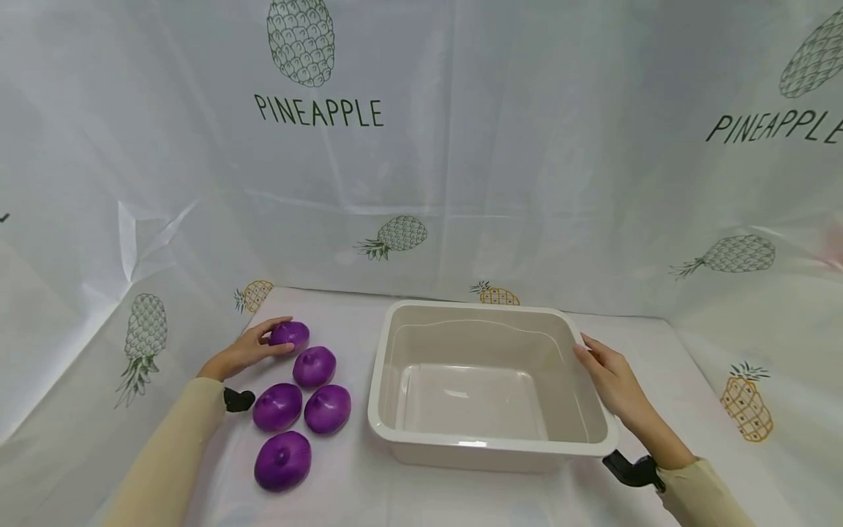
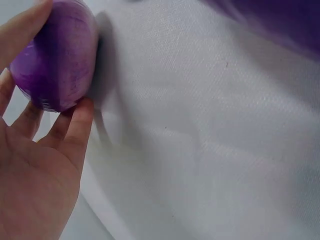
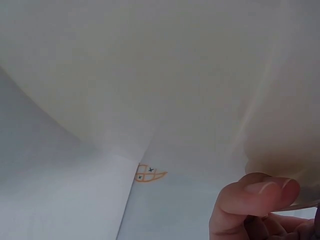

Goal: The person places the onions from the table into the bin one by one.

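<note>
My left hand [image 1: 245, 353] is at the far left of the table, thumb and fingers around a glossy purple onion-shaped piece [image 1: 290, 335]. In the left wrist view the fingertips touch the underside of this purple piece [image 2: 62, 60], with the thumb over its top. Several more purple pieces lie close by, the nearest purple piece [image 1: 314, 367] just in front of it; some show a small nub. A beige rectangular basin [image 1: 500, 446] stands right of them with nothing inside. My right hand [image 1: 614, 377] grips its right rim, fingers and thumb [image 3: 255, 197] curled about the edge.
A white cloth [image 1: 356, 483] covers the table. Behind and at the sides hangs a pale sheet [image 1: 421, 146] printed with pineapples, meeting the table's back edge. Black straps [image 1: 634, 468] sit at both wrists.
</note>
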Motion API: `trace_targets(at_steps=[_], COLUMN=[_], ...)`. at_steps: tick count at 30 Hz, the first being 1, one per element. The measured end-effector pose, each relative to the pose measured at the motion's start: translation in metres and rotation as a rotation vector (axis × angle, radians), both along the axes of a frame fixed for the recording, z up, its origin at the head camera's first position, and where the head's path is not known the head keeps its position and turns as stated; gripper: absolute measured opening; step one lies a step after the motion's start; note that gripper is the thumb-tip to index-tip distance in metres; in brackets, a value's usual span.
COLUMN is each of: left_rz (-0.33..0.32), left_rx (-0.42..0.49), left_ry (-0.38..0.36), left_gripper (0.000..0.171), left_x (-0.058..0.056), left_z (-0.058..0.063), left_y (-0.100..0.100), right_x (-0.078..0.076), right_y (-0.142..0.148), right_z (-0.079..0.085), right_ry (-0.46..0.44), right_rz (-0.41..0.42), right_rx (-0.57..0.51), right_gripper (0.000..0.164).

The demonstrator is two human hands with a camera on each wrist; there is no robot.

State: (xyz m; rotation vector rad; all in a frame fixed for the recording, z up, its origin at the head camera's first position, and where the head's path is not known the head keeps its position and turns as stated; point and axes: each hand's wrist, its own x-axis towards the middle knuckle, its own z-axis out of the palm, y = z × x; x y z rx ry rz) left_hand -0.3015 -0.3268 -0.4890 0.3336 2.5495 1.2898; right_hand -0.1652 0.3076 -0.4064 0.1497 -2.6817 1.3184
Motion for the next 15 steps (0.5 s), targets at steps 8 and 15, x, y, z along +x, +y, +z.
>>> trace_targets(at_steps=[8,15], left_rz=[-0.003,-0.033], left_rx=[-0.009,-0.013], left_ry=[0.004,0.044], left_gripper=[0.077,0.074], left_x=[-0.001,0.0], left_z=[0.013,0.034], left_y=[-0.005,-0.005], right_x=[-0.001,-0.001], right_y=[0.001,0.002], right_z=[0.0,0.0], right_ry=[0.009,0.007], right_rz=[0.002,0.008], right_rx=[0.003,0.003], right_gripper=[0.054,0.054])
